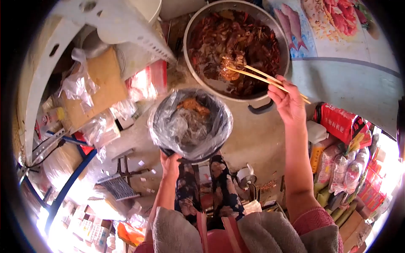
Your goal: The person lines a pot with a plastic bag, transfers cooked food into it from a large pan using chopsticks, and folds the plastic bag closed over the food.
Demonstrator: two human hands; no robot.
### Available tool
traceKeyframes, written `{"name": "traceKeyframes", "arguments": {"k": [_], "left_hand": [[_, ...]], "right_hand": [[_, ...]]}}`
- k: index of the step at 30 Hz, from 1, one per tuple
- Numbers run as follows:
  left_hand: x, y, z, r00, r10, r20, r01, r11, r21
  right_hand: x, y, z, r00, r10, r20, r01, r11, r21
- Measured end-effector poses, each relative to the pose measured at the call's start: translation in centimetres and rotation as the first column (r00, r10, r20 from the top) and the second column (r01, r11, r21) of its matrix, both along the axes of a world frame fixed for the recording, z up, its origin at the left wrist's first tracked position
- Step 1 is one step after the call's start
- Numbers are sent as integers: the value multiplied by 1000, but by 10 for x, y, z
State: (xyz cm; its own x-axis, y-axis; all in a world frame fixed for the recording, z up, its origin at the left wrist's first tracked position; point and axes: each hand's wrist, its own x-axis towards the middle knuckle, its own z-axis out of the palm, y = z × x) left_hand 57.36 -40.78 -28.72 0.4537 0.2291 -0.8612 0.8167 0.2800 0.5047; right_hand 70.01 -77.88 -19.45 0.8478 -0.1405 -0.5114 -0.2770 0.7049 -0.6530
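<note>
My right hand grips a pair of wooden chopsticks. Their tips pinch a glossy brown chunk of food, perhaps meat, over a large metal pot filled with dark braised food and sauce. My left hand is closed on the near rim of a dark bowl lined with a clear plastic bag. Inside the bag lies some brown food. The bowl is held below and left of the pot. Most of my left fingers are hidden under the bowl.
A black pot handle sticks out toward me. On the right are a light-blue surface, a red package and several bagged goods. To the left stand a grey metal frame and a cardboard sheet.
</note>
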Motion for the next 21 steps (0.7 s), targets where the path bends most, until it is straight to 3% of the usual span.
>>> {"name": "traceKeyframes", "arguments": {"k": [3, 5, 10, 12, 13, 14, 19, 21], "left_hand": [[0, -5, -2, 988, 110, 108, -101, 991, -91], [1, -5, -3, 985, 85, 152, -68, 991, -116], [-4, -2, -9, 973, 59, 224, -29, 991, -134], [-7, 2, -10, 971, 40, 234, 0, 986, -169], [-8, 2, -9, 974, 43, 223, -9, 988, -151], [-8, 0, -8, 976, 45, 212, -17, 991, -132], [-10, 2, -7, 985, 47, 167, -26, 992, -125], [-7, -1, -3, 989, 62, 132, -47, 993, -112]], "right_hand": [[-23, 18, 21, 997, 79, 4, -79, 997, 0], [-31, 34, 34, 984, 174, -33, -175, 984, -20], [-39, 108, 8, 897, 271, -348, -374, 886, -273], [-46, 131, -31, 914, 303, -269, -383, 861, -335], [-45, 142, -35, 883, 366, -293, -462, 788, -407], [-45, 151, -38, 918, 343, -198, -394, 843, -368], [-44, 127, 2, 915, 384, -122, -386, 753, -533], [-33, 107, 36, 965, 237, -108, -256, 784, -565]]}}
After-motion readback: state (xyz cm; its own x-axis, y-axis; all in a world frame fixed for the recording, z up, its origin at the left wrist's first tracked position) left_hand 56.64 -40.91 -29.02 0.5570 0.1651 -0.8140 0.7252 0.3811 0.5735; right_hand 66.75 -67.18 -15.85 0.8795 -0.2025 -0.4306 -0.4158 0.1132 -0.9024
